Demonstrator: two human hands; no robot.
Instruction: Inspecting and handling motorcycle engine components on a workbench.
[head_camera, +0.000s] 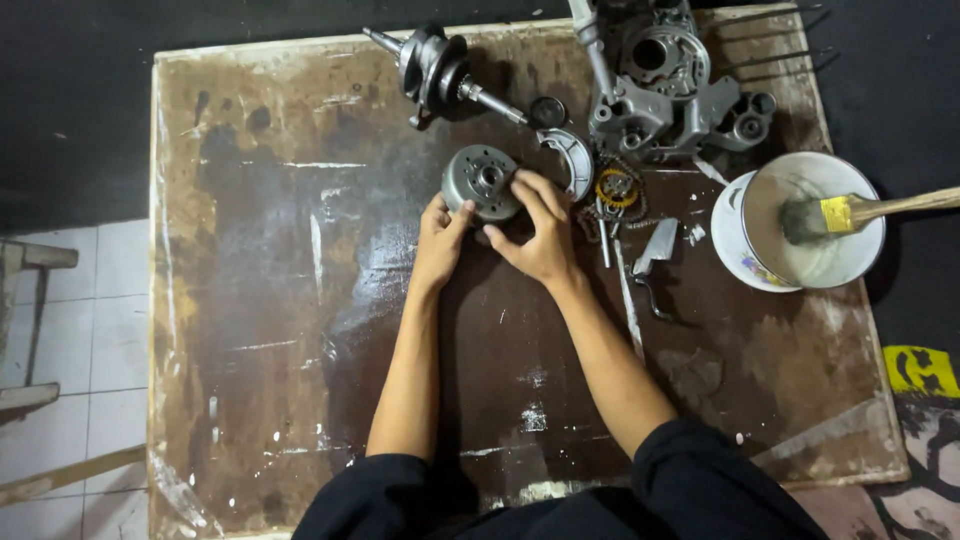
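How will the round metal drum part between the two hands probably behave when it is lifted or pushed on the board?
The round metal drum looks like thick solid metal, so it is probably heavy for its size and rigid. Its round rim suggests it could roll if tipped on edge. The board is stained and shiny, perhaps oily, so the left hand and right hand might slip.

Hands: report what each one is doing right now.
Left hand: gripping the left edge of the round metal flywheel.
Right hand: fingers curled over the flywheel's right side, holding it.

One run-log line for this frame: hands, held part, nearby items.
left hand: grips round grey metal flywheel | right hand: on its right edge | behind: dark steel crankshaft, grey engine case | right: white bowl with brush
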